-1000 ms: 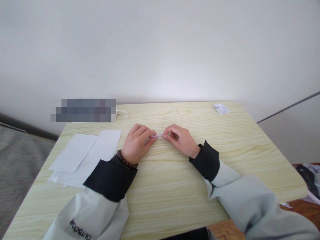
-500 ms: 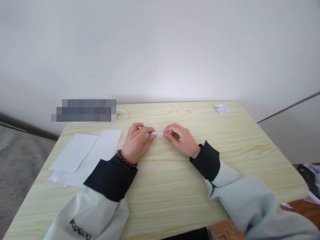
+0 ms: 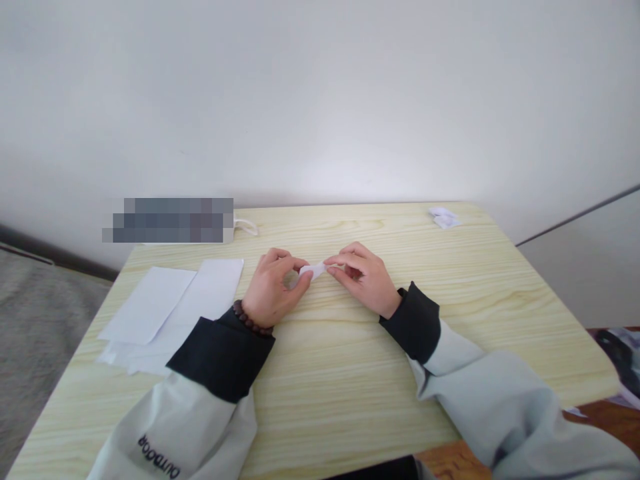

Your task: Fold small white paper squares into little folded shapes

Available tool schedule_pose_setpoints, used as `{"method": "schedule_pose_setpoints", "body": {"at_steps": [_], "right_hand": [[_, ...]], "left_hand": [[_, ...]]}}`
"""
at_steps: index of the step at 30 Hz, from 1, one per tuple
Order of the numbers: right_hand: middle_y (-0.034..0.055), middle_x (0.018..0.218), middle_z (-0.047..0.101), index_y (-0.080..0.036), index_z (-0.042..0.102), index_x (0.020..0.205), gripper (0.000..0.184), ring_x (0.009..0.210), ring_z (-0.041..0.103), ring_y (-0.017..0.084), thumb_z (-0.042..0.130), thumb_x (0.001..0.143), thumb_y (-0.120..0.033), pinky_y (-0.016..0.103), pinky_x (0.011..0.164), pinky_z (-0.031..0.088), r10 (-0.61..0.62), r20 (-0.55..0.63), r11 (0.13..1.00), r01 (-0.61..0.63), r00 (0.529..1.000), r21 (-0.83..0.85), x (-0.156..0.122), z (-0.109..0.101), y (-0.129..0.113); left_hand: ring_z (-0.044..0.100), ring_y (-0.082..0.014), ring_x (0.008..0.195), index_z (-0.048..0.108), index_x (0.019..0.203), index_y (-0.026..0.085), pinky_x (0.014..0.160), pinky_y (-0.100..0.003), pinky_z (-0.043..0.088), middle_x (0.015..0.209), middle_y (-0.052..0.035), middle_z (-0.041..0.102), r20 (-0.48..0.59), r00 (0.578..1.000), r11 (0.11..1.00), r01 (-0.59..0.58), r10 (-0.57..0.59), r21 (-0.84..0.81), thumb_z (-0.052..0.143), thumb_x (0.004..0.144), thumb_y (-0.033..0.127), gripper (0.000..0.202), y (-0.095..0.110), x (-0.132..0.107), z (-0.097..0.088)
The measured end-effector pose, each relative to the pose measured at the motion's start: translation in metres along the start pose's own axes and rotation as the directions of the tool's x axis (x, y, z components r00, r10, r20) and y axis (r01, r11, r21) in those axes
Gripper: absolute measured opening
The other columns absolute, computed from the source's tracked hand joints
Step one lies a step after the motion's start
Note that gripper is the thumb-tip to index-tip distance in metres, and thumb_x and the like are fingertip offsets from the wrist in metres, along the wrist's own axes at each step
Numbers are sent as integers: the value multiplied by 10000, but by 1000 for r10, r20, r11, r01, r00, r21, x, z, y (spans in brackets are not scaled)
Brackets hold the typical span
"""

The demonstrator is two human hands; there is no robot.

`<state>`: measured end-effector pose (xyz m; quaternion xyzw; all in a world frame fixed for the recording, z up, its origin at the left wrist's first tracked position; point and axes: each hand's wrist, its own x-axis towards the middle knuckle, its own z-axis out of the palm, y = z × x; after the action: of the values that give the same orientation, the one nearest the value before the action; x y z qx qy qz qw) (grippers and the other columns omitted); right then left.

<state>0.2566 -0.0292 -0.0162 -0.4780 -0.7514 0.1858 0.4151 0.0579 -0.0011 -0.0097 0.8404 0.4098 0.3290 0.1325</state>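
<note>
Between my two hands is a small folded piece of white paper, above the middle of the table. My left hand pinches its left end with thumb and forefinger; a dark beaded bracelet circles that wrist. The thumb and forefinger of my right hand close on the paper's right end. Part of the paper is hidden behind the left fingers, so its full shape does not show.
Loose white paper sheets overlap on the left of the light wooden table. A blurred-out object with a white loop stands at the back left. Small folded white papers lie at the back right.
The paper has tilted, its right end now slightly higher. My right hand's fingers have shifted a little up and left, and the left thumb has moved slightly along the paper.
</note>
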Motion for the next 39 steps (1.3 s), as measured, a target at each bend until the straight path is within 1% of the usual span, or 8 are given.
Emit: {"method": "schedule_pose_setpoints", "body": {"at_steps": [5,16,21,26,29,33,39], "right_hand": [[20,842,516,-219,695,990,190,571,458,77,552,871,-255,242,575,444,-45,-8,999,45,999,-18,-1,2,2],[-2,748,496,-197,711,950,162,541,406,71,624,832,-265,225,538,409,-78,-35,996,77,996,-42,0,5,5],[-7,714,501,-200,714,859,123,550,435,75,621,835,-276,222,550,405,-38,-2,999,38,999,-35,0,5,3],[-10,708,500,-191,704,823,100,561,449,75,622,834,-247,212,557,401,-28,8,998,28,1000,-61,0,4,3],[-11,707,500,-184,694,811,95,560,453,74,620,835,-240,208,557,400,-23,-6,998,23,1000,-66,0,4,3],[-8,705,506,-178,687,811,98,569,466,78,616,839,-240,209,557,402,-28,-45,997,24,999,-76,1,4,4],[-8,705,515,-187,685,818,92,572,475,82,612,841,-238,212,554,406,-30,-67,996,24,997,-83,1,4,4]], "left_hand": [[594,-179,822,654,811,172,808,-328,476,809,-35,642,0,1000,1000,9,-9,-25,553,838,297,163,1,0,0],[582,-180,814,658,828,161,766,-325,465,769,-43,669,-47,991,992,-125,125,-3,563,851,264,141,-3,0,4],[580,-178,810,667,818,189,766,-332,425,747,-15,684,-66,970,969,-226,233,95,579,856,241,109,-4,-1,4],[583,-182,821,692,848,214,759,-328,414,774,-4,708,-100,951,944,-269,292,193,612,840,247,87,-4,0,3],[582,-186,826,696,883,220,748,-324,414,802,-5,714,-95,948,936,-278,303,214,612,839,240,97,-3,0,3],[584,-182,806,692,916,221,711,-316,406,816,-6,713,-97,952,936,-261,290,237,601,845,219,115,-4,0,3],[586,-178,785,687,903,209,700,-312,408,771,-12,698,-102,958,940,-237,269,247,580,861,233,117,-5,-1,3]]}}
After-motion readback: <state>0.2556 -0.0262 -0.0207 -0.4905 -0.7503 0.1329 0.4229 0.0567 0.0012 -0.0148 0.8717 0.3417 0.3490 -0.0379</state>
